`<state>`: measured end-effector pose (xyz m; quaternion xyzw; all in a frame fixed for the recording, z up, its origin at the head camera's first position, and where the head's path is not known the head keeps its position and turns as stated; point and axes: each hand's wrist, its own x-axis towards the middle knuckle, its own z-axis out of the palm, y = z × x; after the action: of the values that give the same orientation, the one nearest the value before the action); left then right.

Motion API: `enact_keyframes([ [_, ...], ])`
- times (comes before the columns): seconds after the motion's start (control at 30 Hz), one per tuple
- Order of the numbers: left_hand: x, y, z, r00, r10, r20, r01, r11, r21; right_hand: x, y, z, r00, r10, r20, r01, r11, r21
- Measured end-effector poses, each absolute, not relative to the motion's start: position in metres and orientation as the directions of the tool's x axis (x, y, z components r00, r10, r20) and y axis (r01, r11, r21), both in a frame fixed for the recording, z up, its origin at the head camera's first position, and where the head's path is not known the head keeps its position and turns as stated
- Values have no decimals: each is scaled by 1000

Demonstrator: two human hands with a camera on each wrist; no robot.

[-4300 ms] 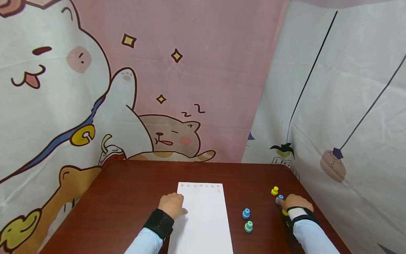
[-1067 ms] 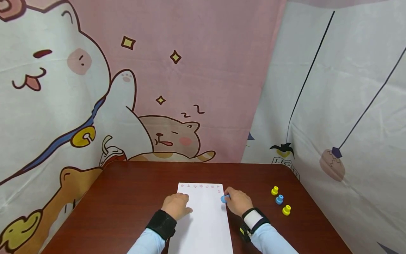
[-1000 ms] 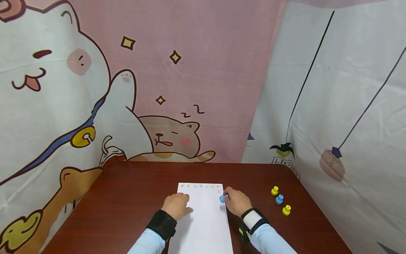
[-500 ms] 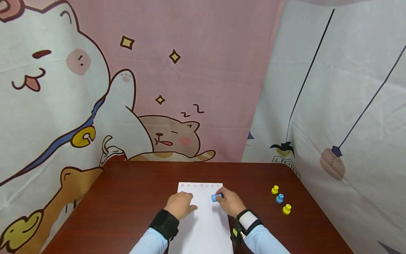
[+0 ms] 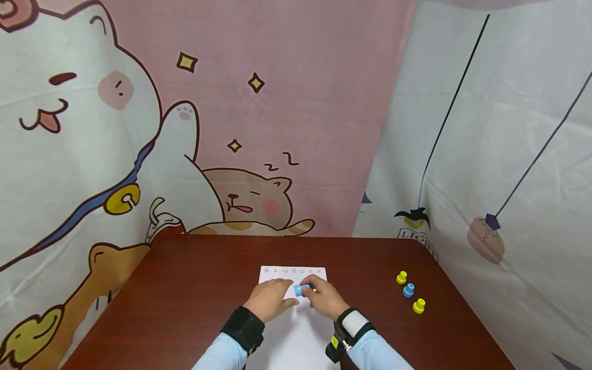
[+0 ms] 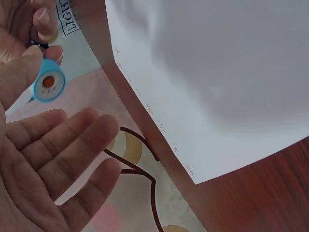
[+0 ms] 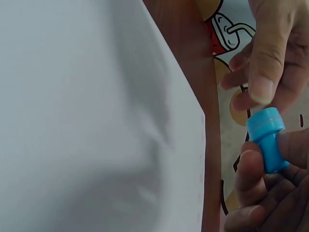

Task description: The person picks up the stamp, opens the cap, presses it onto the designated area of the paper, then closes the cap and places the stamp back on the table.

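A light blue toy stamp (image 5: 298,290) is pinched between the thumb and fingers of my right hand (image 5: 326,300), tilted sideways above the white paper sheet (image 5: 296,344). In the left wrist view the stamp's round face (image 6: 48,82) shows an orange-red centre. My left hand (image 5: 270,299) hovers just left of it over the paper, fingers extended and holding nothing. Its thumb (image 7: 263,84) points close to the stamp's wide end in the right wrist view. Small reddish prints (image 5: 292,271) run along the paper's far edge.
On the right of the brown table (image 5: 199,293) stand a yellow stamp (image 5: 401,277), another blue stamp (image 5: 408,290) and a second yellow stamp (image 5: 419,306). A cartoon-printed cloth (image 5: 324,154) hangs behind the table. The paper's right edge is partly hidden by my right arm.
My right hand has left the stamps at the right, taken hold of a blue stamp and carried it leftward over the paper. My left hand has shifted slightly right towards it.
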<state>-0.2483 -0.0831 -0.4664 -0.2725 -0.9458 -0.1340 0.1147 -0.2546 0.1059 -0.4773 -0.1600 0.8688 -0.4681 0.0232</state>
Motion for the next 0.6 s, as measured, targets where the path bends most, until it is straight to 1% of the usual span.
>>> enact_keyframes([
  [0.27, -247, -83, -464, -806, 496, 323, 572, 793, 211, -251, 101, -474, -935, -341, 94, -250, 449, -858],
  [0.4, -247, -83, -464, -805, 508, 307, 578, 789, 209, -251, 101, -473, -931, -351, 98, -256, 442, -860],
  [0.6, -246, -84, -463, -816, 510, 274, 571, 785, 241, -252, 101, -475, -928, -359, 100, -264, 441, -858],
])
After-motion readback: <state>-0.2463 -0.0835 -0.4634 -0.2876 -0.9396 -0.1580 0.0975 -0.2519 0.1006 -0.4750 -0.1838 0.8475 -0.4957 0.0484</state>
